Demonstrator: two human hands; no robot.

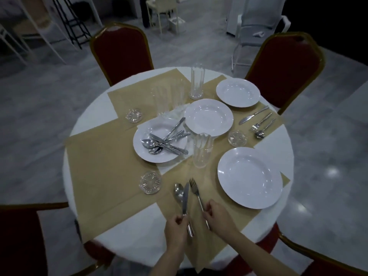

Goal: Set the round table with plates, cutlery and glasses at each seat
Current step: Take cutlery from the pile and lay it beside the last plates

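White round table (95, 108) w/ tan placemats (111, 176); near seat: left hand (176, 228) pinched on knife (185, 200) handle, spoon (178, 193) just left of it, touching or not – can't tell; right hand (218, 218) gripping fork (196, 193) by handle, tines pointing away, plate (250, 177) to the right. Far-right seat: plate (238, 92) w/ knife, fork, spoon set (256, 122) beside it. Centre: spare plate (208, 117), plate holding loose cutlery (166, 141), tall glasses (197, 82), glass (201, 150), small glass coasters (150, 182) scattered.
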